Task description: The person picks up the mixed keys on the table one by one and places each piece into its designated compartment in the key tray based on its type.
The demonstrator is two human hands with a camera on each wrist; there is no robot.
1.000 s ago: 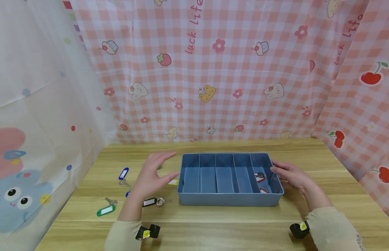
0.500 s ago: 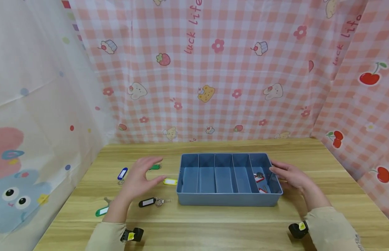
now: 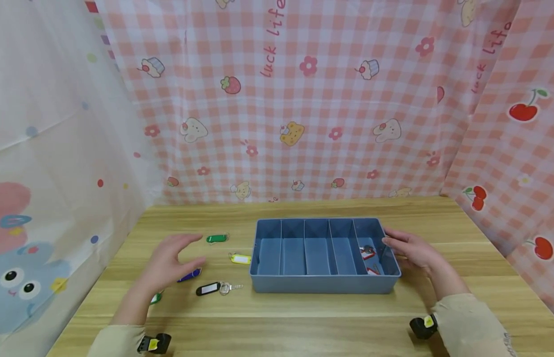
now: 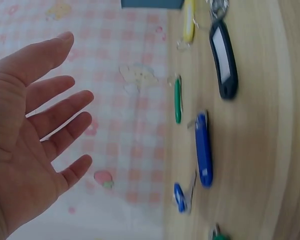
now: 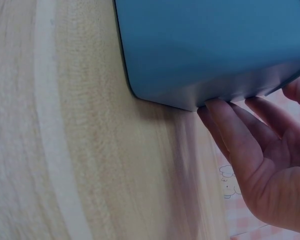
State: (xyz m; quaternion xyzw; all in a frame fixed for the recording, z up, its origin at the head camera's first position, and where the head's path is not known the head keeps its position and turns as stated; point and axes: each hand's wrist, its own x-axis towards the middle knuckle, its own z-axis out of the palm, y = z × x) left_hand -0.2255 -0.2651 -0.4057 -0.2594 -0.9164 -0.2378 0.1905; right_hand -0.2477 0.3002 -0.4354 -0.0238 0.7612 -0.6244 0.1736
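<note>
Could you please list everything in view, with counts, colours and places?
Table: 1, brown, foreground
Tray: 1, blue-grey, on table
Red tags: 2, red, rightmost tray compartment
Black tag: 1, black, left of tray
Yellow tag: 1, yellow, left of tray
Green tags: 2, green, left of tray
Blue tags: 2, blue, left of tray
Keys: count unclear, silver, on tags
Checked cloth: count unclear, pink-white, behind and right
White cloth: 1, white, left
Wrist cameras: 2, black, wrists
Sleeves: 2, beige, forearms
Left grip: 1, bare, above table, left of tray
Right grip: 1, bare, touching tray's right end
</note>
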